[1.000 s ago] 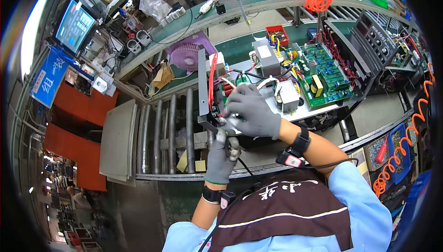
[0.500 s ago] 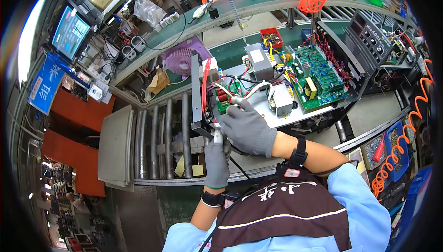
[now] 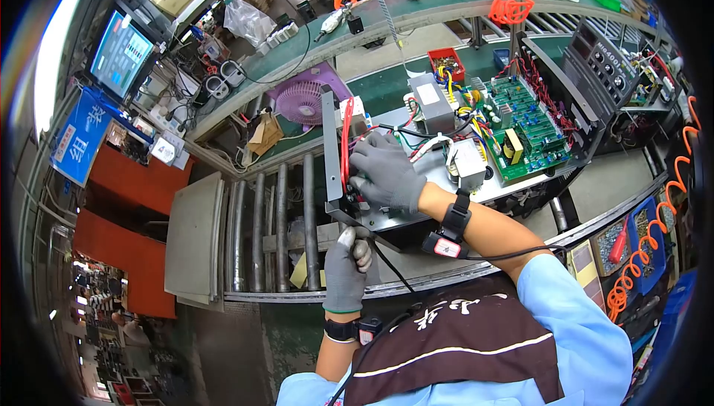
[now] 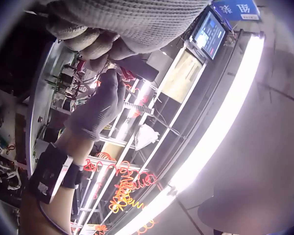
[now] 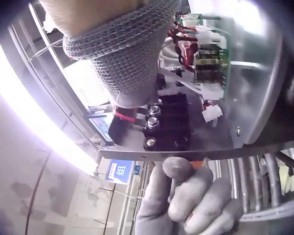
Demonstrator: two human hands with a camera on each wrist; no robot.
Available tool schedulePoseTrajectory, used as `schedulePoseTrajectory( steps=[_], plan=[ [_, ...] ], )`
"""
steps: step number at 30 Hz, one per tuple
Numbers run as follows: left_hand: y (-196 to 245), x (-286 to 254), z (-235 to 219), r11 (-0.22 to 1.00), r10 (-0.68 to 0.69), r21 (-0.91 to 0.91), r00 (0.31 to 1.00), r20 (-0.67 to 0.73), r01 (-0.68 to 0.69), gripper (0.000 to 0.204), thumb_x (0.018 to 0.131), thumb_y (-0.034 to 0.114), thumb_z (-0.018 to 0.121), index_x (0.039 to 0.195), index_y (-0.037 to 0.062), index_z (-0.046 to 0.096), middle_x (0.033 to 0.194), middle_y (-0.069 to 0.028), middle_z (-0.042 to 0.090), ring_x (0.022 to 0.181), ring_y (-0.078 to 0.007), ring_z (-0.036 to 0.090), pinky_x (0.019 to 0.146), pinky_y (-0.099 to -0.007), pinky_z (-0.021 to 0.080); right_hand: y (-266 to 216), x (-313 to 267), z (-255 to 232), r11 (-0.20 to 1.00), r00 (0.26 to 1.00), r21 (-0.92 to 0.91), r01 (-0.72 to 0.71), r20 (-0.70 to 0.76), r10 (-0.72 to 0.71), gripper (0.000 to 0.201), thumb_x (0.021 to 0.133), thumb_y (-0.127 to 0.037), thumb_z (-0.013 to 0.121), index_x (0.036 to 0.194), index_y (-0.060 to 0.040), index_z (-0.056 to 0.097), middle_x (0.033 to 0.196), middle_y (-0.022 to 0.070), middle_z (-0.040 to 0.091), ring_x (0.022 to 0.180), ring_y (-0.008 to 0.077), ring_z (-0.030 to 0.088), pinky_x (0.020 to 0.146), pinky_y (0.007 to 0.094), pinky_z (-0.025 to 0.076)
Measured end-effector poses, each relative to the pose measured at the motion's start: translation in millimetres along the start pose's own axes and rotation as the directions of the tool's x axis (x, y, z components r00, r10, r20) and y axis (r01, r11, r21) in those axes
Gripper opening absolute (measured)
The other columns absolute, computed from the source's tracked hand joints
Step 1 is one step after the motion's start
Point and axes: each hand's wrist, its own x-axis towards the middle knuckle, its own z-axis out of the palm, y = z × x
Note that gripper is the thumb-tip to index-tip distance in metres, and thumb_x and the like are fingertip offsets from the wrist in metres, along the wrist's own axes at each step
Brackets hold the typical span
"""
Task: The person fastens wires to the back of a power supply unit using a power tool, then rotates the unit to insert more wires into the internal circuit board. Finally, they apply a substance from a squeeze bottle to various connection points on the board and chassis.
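Observation:
An opened machine chassis (image 3: 382, 218) carries a dark upright end panel (image 3: 332, 146) with red cables (image 3: 346, 138) along it. My gloved right hand (image 3: 388, 174) reaches down inside this panel, fingers bent. In the right wrist view its glove lies beside a black terminal block (image 5: 172, 125) with shiny bolts (image 5: 153, 122) and a red wire (image 5: 126, 116). Its fingertips are hidden, so I cannot tell what they pinch. Just outside the chassis edge is my gloved left hand (image 3: 346, 268), fingers curled in and thumb against the index finger. Nothing shows in it; the palm is hidden.
A green circuit board (image 3: 524, 120) and transformers (image 3: 431, 105) sit on the chassis, which stands on a roller conveyor (image 3: 281, 220). Behind are a purple fan (image 3: 301, 101) and a red parts bin (image 3: 446, 64). Orange coiled hose (image 3: 673, 168) hangs at the right.
The hands were together at the panel's lower corner. My right hand moved away, then back to the panel's inner side; my left hand is slightly lower, apart from it.

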Motion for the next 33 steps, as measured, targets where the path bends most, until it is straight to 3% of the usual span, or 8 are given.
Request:
schedulePoseTrajectory(
  steps=[5,12,16,19,23,29,32,33],
  plan=[
    [2.2,5.3,-9.4,1.000,-0.011,0.029,0.999,0.037,0.010,0.024,0.092,0.024,0.047,0.087,0.0014,0.054,0.058,0.0023,0.035,0.049,-0.0081,0.030,0.044,-0.0223,0.023,1.5,0.3,1.2,0.999,1.000,0.050,-0.006,0.006,0.006,0.027,0.070,-0.024,0.068,0.090,-0.0081,0.060,0.093,0.0058,0.056,0.094,0.0274,0.050,0.085,0.0423,0.037],
    [7.4,10.0,-13.3,0.991,-0.042,0.129,0.999,0.007,0.041,0.025,0.090,0.024,0.049,0.083,0.0005,0.054,0.057,0.0020,0.035,0.049,-0.0092,0.032,0.044,-0.0231,0.024,4.5,4.3,5.1,0.992,0.994,0.105,-0.076,0.090,0.067,0.024,0.081,-0.032,0.057,0.082,-0.0103,0.066,0.083,0.0066,0.059,0.091,0.0250,0.050,0.081,0.0413,0.035],
    [7.7,10.6,-14.7,0.990,-0.051,0.136,0.998,0.043,0.045,0.027,0.089,0.026,0.049,0.084,0.0004,0.054,0.057,0.0019,0.035,0.049,-0.0096,0.033,0.044,-0.0234,0.024,9.3,4.9,8.9,0.986,0.955,0.029,-0.165,0.253,0.152,0.030,0.087,-0.035,0.050,0.089,-0.0108,0.068,0.086,0.0079,0.060,0.094,0.0249,0.051,0.087,0.0442,0.032],
    [10.1,10.4,-11.5,0.986,-0.046,0.161,0.998,0.037,0.040,0.028,0.089,0.027,0.049,0.084,0.0007,0.054,0.057,0.0022,0.035,0.049,-0.0094,0.032,0.045,-0.0232,0.024,12.9,6.1,5.1,0.985,0.931,0.096,-0.144,0.351,0.102,0.031,0.086,-0.037,0.052,0.093,-0.0102,0.066,0.088,0.0094,0.060,0.100,0.0266,0.050,0.091,0.0470,0.032],
    [8.7,10.3,-13.8,0.990,-0.059,0.129,0.997,0.050,0.053,0.027,0.089,0.027,0.048,0.084,0.0009,0.054,0.057,0.0027,0.034,0.049,-0.0092,0.032,0.045,-0.0234,0.024,6.3,6.7,3.4,0.962,0.956,0.152,-0.225,0.224,0.188,0.028,0.081,-0.035,0.058,0.089,-0.0081,0.064,0.093,0.0089,0.059,0.099,0.0274,0.051,0.090,0.0455,0.033],
    [6.3,12.8,-13.7,0.993,-0.070,0.094,0.996,0.054,0.064,0.026,0.090,0.026,0.048,0.084,0.0015,0.054,0.057,0.0029,0.033,0.049,-0.0091,0.031,0.045,-0.0234,0.024,1.3,-2.2,17.4,0.986,0.989,0.079,-0.147,0.036,0.144,0.023,0.084,-0.029,0.055,0.082,-0.0079,0.063,0.086,0.0081,0.060,0.095,0.0263,0.052,0.085,0.0427,0.034],
    [7.1,13.1,-15.9,0.993,-0.078,0.095,0.994,0.070,0.071,0.025,0.090,0.025,0.048,0.085,0.0016,0.054,0.057,0.0028,0.032,0.049,-0.0092,0.031,0.045,-0.0231,0.025,3.9,-0.9,15.6,0.981,0.974,0.061,-0.182,0.147,0.172,0.024,0.086,-0.029,0.052,0.081,-0.0088,0.064,0.083,0.0081,0.060,0.093,0.0262,0.052,0.085,0.0418,0.034],
    [7.0,12.6,-16.4,0.994,-0.081,0.083,0.993,0.083,0.074,0.025,0.090,0.025,0.047,0.086,0.0014,0.054,0.058,0.0028,0.033,0.049,-0.0092,0.031,0.046,-0.0229,0.025,8.3,-2.8,9.7,0.984,0.978,0.124,-0.128,0.182,0.104,0.024,0.085,-0.029,0.050,0.083,-0.0088,0.063,0.084,0.0088,0.060,0.092,0.0275,0.052,0.086,0.0413,0.034]
  ],
)
